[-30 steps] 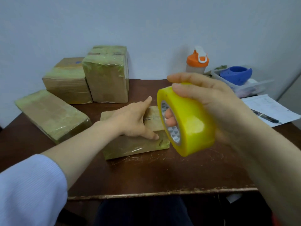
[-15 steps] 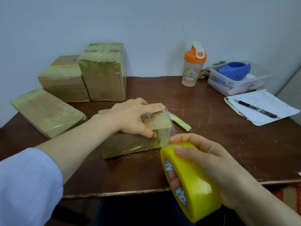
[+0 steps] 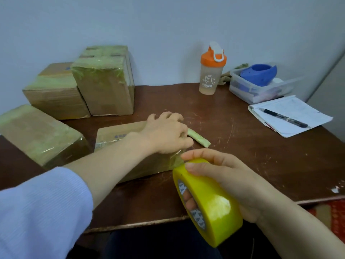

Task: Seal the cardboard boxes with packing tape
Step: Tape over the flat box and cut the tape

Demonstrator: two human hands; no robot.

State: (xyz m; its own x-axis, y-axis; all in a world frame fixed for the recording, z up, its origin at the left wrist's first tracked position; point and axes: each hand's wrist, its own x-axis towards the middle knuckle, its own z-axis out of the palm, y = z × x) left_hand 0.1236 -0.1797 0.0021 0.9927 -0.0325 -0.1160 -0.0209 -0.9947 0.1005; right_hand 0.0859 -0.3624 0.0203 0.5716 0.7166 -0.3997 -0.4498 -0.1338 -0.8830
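Holding: right hand point(image 3: 233, 181) grips the yellow tape roll point(image 3: 216, 208), some digits hooked inside the core, the others laid over the outer rim.
Roll position: tilted on edge, in the air over the near edge of the worktop point(image 3: 242, 150), just beside the near right corner of the flat box point(image 3: 115, 136); printed core faces left.
Tape film point(image 3: 176, 157): clear, shiny, wrinkled stretch from the roll up to the box's right end, beneath the left hand point(image 3: 166, 135).
Left hand state: on top of the flat box's right end, fingers curled over the far edge, thumb pointing right along the top, clamped on the box.
Flat box position: lying flat mid-worktop, long side left to right, printed label on top, near side partly hidden by the left forearm.
Sealed boxes point(image 3: 104, 86): three at left rear, all wrapped in greenish tape. One lies at the left edge, one sits behind it, and a taller one stands against that.
Tape scrap point(image 3: 198, 140): crumpled greenish strip on the worktop, just right of the left hand.
Shaker bottle point(image 3: 211, 71): orange lid, upright, at the back by the wall.
Tub point(image 3: 242, 88): clear plastic, back right, blue object point(image 3: 259, 72) inside.
Notepad point(image 3: 298, 111): right side, black pen point(image 3: 283, 117) lying on it.
Sleeve point(image 3: 41, 212): pale blue, on the left arm.
Worktop surface: dark brown, scratched.
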